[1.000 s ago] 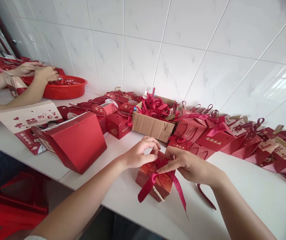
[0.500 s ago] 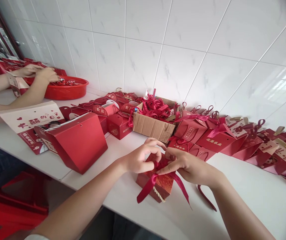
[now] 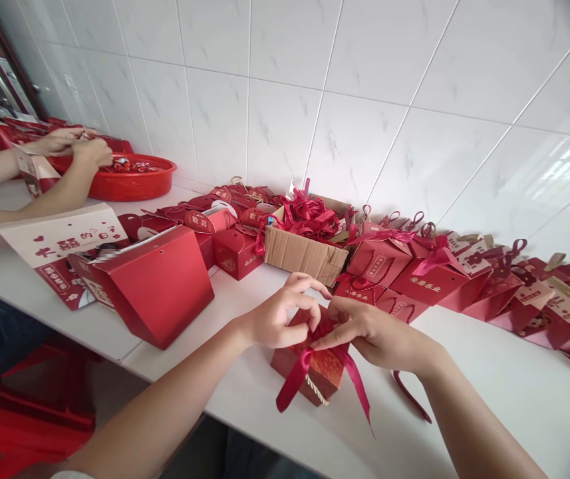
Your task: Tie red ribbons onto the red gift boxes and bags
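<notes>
A small red gift box (image 3: 289, 372) stands on the white table in front of me, with a cream twisted cord on its near side. Crimson ribbon (image 3: 294, 380) is looped at its top, two tails hanging down over the near faces. My left hand (image 3: 287, 316) pinches the ribbon between thumb and bent fingers at the left of the knot. From the right, my right hand (image 3: 364, 329) presses on the ribbon with its index finger, its other fingers curled and partly hidden. Both hands rest close together over the box top.
Behind the box is a cardboard box (image 3: 304, 256) full of ribbons. Finished-looking red gift boxes (image 3: 429, 279) line the wall at right. A large red box (image 3: 165, 286) stands at left. Further left, another person's hands (image 3: 90, 153) are over a red basin (image 3: 135, 186).
The ribbon's right tail hangs lower and closer in. My left fingers have shifted slightly at the knot. The other person's hand has moved a little left.
</notes>
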A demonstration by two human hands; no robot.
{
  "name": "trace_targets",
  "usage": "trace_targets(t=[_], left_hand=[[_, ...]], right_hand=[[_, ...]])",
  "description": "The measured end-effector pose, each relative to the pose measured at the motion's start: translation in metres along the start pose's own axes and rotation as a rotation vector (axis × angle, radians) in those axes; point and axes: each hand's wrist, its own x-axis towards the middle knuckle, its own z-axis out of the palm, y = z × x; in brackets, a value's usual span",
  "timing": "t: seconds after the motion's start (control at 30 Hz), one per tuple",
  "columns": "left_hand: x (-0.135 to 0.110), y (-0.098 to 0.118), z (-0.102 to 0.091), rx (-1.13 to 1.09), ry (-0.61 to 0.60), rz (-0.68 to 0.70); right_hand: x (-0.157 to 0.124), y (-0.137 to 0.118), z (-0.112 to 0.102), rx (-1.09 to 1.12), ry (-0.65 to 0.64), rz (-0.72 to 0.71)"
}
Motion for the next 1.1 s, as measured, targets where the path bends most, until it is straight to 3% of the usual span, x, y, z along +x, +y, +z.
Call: trace_targets(t=[0.23,0.47,0.63,1.0,1.1], left_hand=[[0.0014,-0.0019,-0.0005,0.024,0.011,-0.082],[0.0032,-0.0010,-0.0001,0.036,0.020,-0.068],[0.0034,0.0007,-0.0021,0.041,-0.059,-0.122],[0.0018,0.0043,-0.0025,-0.012,-0.146,-0.071],[0.0017,0.0046,-0.0037,-0.009,-0.113,-0.078]], right_hand=[[-0.0010,0.0012,0.0007,0.005,-0.011,0.021],[-0.0001,-0.0009,0.0000,0.039,-0.019,0.041],[-0.0001,-0.0034,-0.0008,0.037,-0.022,0.056],[0.0017,-0.0053,-0.0016,0.070,-0.006,0.029],[0.0018,-0.0046,-0.0019,0.065,-0.004,0.022]])
